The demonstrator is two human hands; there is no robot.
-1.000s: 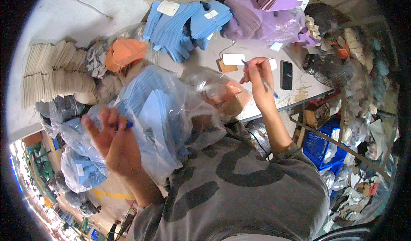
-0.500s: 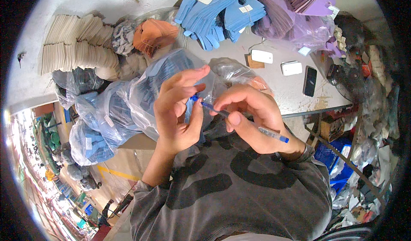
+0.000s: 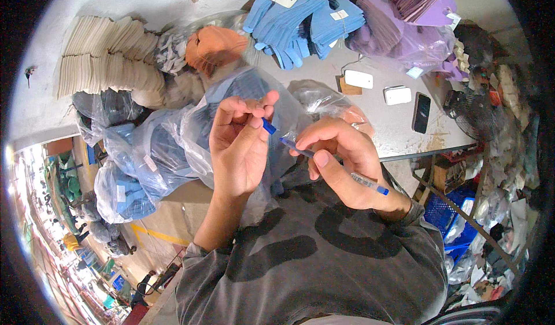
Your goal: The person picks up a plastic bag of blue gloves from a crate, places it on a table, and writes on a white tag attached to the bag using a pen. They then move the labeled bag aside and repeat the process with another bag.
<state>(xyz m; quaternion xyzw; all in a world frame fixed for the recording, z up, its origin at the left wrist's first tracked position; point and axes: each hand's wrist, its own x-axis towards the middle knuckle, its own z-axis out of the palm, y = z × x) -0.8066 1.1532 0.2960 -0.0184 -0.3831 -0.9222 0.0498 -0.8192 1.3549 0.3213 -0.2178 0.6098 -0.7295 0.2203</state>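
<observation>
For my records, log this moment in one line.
left hand: blue plastic cap | right hand: slim clear plastic pen | cap and pen: apart

pen cap [image 3: 269, 127] blue, pen [image 3: 362, 180] clear with blue end [image 3: 385, 191] — shirt [image 3: 341, 279] grey, with big black shapes [image 3: 277, 258]. cream stack [image 3: 110, 73], orange bundle [image 3: 214, 43], light-blue bundle [image 3: 283, 21], purple bundle [image 3: 425, 4] — black phone [image 3: 421, 113].

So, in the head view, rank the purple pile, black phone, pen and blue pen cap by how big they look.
Purple pile
Pen and black phone: unsure, since the pen looks longer but thinner and nearer the camera
Blue pen cap
</observation>
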